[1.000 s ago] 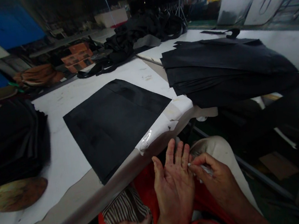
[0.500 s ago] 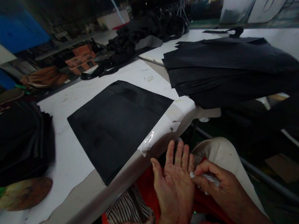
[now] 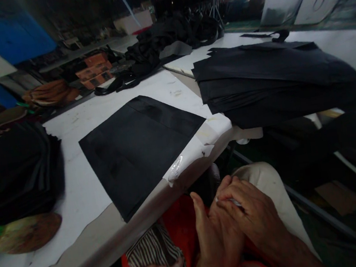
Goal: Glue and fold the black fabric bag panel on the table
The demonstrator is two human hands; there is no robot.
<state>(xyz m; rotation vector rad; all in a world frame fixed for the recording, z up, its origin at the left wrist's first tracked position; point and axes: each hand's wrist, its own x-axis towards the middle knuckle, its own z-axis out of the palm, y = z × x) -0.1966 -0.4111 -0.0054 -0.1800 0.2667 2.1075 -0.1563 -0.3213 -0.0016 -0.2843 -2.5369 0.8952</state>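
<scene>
Below the table edge, my left hand (image 3: 220,233) is held palm up, its thumb stretched out and its other fingers partly hidden behind my right hand. My right hand (image 3: 255,211) lies over the left palm and fingers, pinching a small white cloth (image 3: 236,202) that shows only in part between its fingers. On the white-covered table (image 3: 88,177), a flat black sheet (image 3: 144,151) lies near the front edge, touched by neither hand.
Black sheets are stacked at the left (image 3: 14,170) and in a larger pile at the right (image 3: 276,80). A brown object with a green end (image 3: 29,233) sits front left. Black straps (image 3: 171,41) and orange blocks (image 3: 94,70) stand farther back.
My right hand has moved left and over my left palm, with the white cloth in its fingers. The left fingers, spread in view before, are now mostly covered.
</scene>
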